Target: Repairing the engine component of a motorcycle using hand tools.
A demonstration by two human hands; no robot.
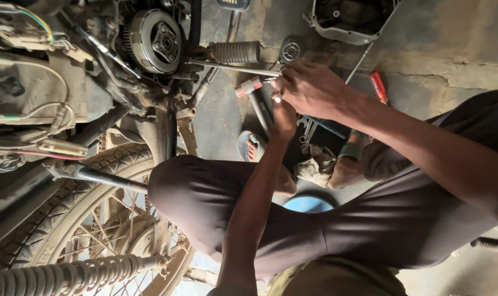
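Fingers (282,87) of both hands pinched around a small shiny metal part (277,100) beside the ribbed rubber footpeg (236,52).

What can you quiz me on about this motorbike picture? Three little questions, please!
1. True or false: the red-handled tool lies on the floor, unheld.
2. The round clutch on the engine is: A) under its cover, B) bare and in plain sight, C) lying on the floor.
3. What do the feet wear?

Key: 1 true. 2 B; the cover lies apart on the floor. 3 sandals.
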